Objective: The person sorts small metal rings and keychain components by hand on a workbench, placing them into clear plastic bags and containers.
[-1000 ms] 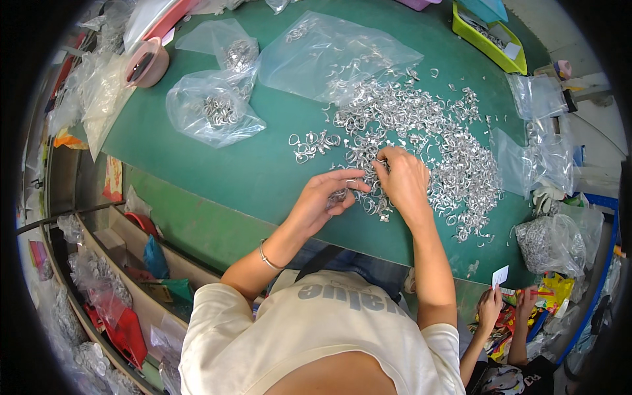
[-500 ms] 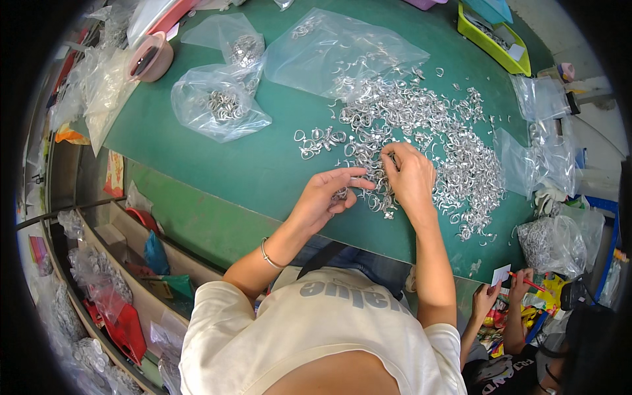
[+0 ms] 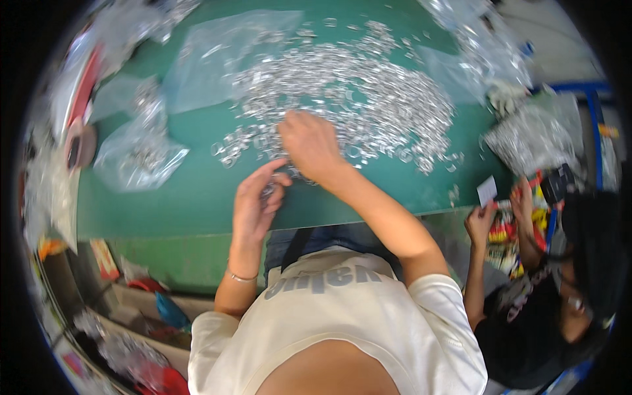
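A wide heap of small silver metal rings (image 3: 349, 72) is spread over the green table (image 3: 204, 204). My left hand (image 3: 253, 197) is half curled at the heap's near edge, with several rings in its bent fingers and its index finger stretched toward the heap. Just beyond it, my right hand (image 3: 309, 141) reaches down into the near left part of the heap. Its fingers are bent and closed, and the back of the hand hides whatever is between them. Motion blurs single rings.
Clear bags of rings (image 3: 141, 158) lie at the left, beside a pink bowl (image 3: 82, 145). A flat plastic bag (image 3: 224, 59) touches the heap's far left. At right are a filled bag (image 3: 533, 135) and another person's hand (image 3: 480, 220) with a white card (image 3: 487, 191).
The view has turned, so table and heap appear farther left. My right hand has moved left, closer to my left fingertips. The rings stay in my left hand.
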`<state>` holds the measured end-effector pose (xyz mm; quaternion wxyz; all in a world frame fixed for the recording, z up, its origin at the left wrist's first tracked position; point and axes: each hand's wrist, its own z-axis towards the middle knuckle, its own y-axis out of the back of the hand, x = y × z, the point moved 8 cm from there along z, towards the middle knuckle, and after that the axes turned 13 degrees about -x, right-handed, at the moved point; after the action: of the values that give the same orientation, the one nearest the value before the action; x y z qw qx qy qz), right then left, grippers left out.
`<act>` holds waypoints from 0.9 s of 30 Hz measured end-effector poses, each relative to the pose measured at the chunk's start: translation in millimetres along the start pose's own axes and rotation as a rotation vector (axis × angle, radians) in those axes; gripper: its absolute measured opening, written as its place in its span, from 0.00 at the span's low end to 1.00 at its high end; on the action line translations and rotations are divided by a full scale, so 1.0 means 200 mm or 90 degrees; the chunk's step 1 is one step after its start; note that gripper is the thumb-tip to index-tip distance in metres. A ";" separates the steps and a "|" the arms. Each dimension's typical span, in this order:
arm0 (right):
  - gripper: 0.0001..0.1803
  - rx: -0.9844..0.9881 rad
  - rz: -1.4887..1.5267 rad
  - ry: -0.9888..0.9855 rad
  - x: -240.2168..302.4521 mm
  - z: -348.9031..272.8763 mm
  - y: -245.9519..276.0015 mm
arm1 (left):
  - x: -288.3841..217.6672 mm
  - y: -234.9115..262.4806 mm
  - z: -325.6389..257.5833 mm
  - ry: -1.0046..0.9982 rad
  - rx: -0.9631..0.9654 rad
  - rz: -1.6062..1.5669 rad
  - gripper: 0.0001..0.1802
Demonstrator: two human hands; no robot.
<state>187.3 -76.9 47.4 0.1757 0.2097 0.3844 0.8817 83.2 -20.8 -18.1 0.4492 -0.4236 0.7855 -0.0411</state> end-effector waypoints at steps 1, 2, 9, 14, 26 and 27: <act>0.04 -0.020 0.025 -0.048 -0.03 -0.01 0.02 | 0.01 0.00 0.00 0.008 -0.002 -0.009 0.19; 0.03 -0.044 0.051 -0.093 -0.07 -0.01 0.03 | 0.01 0.01 0.01 0.014 -0.005 -0.018 0.19; 0.06 -0.065 0.513 -0.547 -0.31 -0.15 0.07 | 0.08 -0.07 0.05 0.297 0.204 -0.572 0.16; 0.12 -0.048 1.146 -0.798 -0.31 -0.27 0.07 | 0.06 -0.10 0.02 0.245 0.074 -0.623 0.20; 0.08 -0.015 0.175 -0.536 -0.52 -0.46 0.43 | 0.11 -0.25 -0.08 0.247 0.138 -0.590 0.26; 0.09 -0.021 0.114 -0.493 -0.50 -0.43 0.44 | 0.13 -0.25 -0.07 0.244 0.141 -0.587 0.26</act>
<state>215.1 -232.4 37.4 0.2332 0.5565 0.2557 0.7554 97.4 -75.2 -4.0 0.2746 -0.6608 0.5762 -0.3949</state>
